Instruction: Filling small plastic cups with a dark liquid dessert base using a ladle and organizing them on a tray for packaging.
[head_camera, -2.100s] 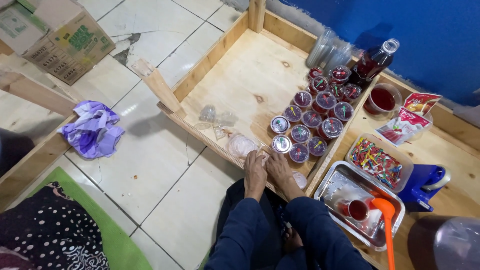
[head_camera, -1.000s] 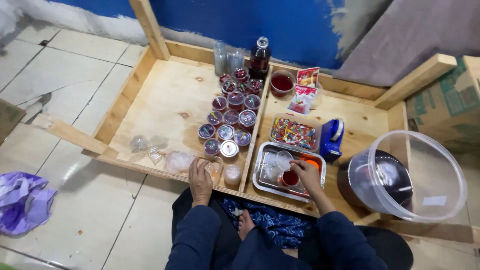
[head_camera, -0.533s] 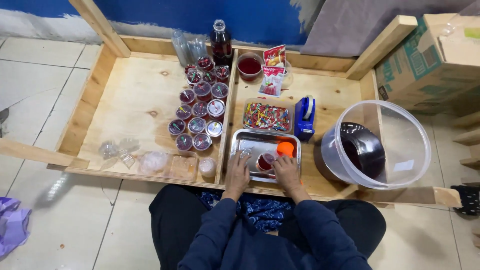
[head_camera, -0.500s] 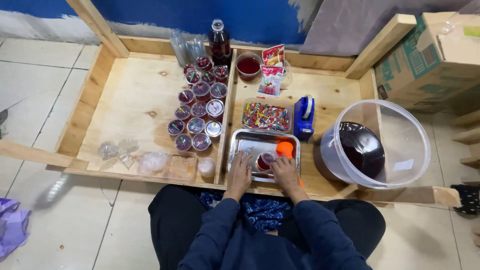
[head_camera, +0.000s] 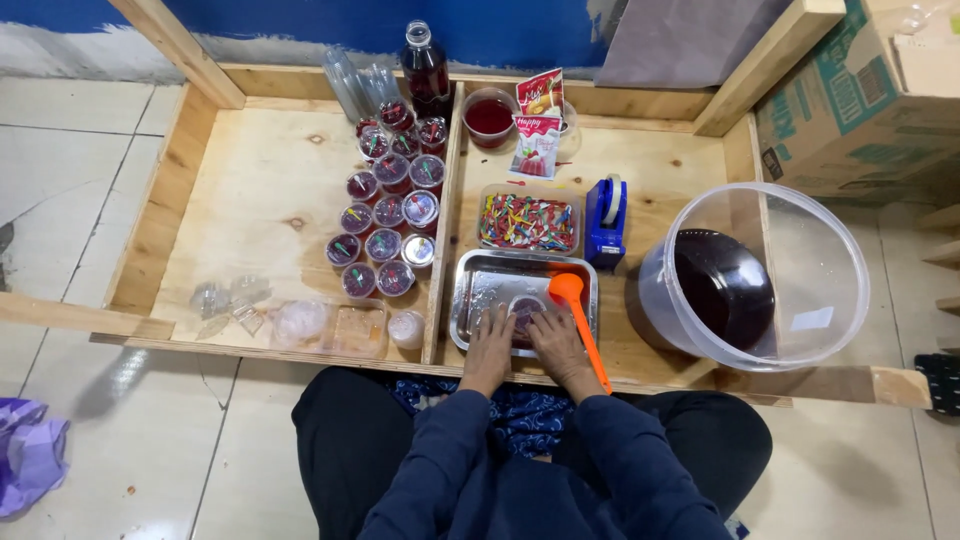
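Hands (head_camera: 525, 345) seemingly press tray's (head_camera: 470, 330) cup (head_camera: 524, 308).

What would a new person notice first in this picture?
Probably the cluster of small sealed cups filled with dark red, standing in the left wooden compartment. Next, the big clear tub of dark liquid at the right. In the middle, both hands press a small cup in the metal tray, beside an orange ladle.

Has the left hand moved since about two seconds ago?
Yes. The left hand went from the sealed cups rightward across the wooden divider to the metal tray.
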